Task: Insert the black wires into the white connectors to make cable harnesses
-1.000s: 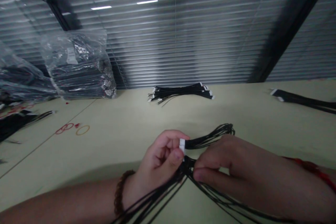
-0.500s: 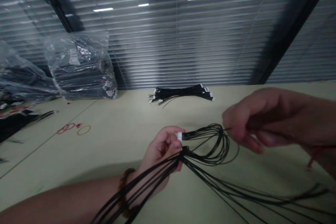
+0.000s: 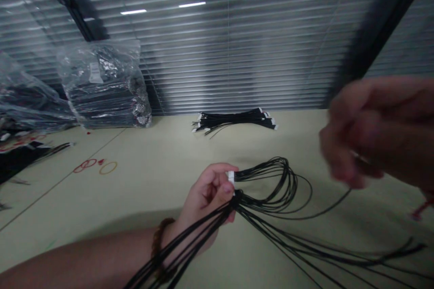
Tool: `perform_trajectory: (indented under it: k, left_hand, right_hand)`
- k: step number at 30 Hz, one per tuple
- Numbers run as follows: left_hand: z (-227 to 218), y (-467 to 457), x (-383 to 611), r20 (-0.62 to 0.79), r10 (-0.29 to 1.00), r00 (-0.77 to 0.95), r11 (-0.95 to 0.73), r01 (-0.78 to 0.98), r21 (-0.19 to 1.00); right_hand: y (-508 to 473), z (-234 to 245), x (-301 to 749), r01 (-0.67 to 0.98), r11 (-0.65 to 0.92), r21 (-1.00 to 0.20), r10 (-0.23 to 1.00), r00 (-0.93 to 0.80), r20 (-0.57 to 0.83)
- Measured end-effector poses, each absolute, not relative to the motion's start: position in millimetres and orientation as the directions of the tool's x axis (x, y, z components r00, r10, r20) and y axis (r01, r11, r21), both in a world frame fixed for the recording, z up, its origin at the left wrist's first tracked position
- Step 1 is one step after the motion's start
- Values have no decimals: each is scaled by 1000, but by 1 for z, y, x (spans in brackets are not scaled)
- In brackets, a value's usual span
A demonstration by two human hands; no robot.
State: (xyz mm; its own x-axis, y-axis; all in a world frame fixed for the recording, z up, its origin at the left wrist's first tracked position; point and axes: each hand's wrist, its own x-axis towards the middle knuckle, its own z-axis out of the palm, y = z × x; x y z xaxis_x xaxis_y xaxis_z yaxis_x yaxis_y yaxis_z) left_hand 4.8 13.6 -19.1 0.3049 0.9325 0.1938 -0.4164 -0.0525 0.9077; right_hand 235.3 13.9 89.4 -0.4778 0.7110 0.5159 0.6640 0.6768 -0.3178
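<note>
My left hand (image 3: 213, 194) is closed on a wire harness, with its white connector (image 3: 231, 177) pinched between thumb and finger. Thin black wires (image 3: 285, 180) leave the connector, loop to the right and come back to the bunch at my fingers. From there loose wires run over my wrist and toward the lower right. A single black wire (image 3: 325, 211) rises from the bunch to the fingertips of my right hand (image 3: 352, 144), which is closed and blurred by motion. The wire's end is hidden there.
Behind my hands lies a stack of black harnesses (image 3: 233, 119) with white connectors. Clear bags of bundled wires (image 3: 105, 95) stand at the back left before the blinds (image 3: 271, 45). Red rubber bands (image 3: 84, 165) and a yellow one (image 3: 108, 168) lie on the table (image 3: 152, 158).
My right hand has moved right and up, away from the wire loop. One wire now stretches from the bunch toward it. My left hand keeps its hold almost unmoved.
</note>
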Motion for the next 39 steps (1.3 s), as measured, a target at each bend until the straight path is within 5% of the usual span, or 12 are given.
perform_trajectory:
  k: [3, 6, 9, 26, 36, 39]
  left_hand:
    - [-17, 11, 3, 156, 942, 297, -30, -389, 921]
    - [-17, 10, 2, 171, 936, 309, -37, -396, 918]
    - [-18, 11, 2, 257, 901, 350, -79, -450, 889]
    - [-22, 14, 1, 341, 864, 372, -183, -399, 899]
    - [-19, 12, 1, 251, 884, 394, -100, -366, 925]
    - [-21, 14, 2, 228, 907, 355, -82, -382, 921]
  right_hand:
    - [5, 72, 209, 602, 742, -294, 667, -623, 409]
    - [2, 53, 196, 633, 772, -62, 571, -648, 503]
    - [2, 45, 193, 611, 791, 29, 508, -682, 525]
    - [4, 44, 190, 602, 797, 47, 497, -698, 516]
    - [7, 42, 181, 610, 792, 21, 534, -710, 459]
    - [6, 47, 184, 652, 755, 72, 523, -665, 533]
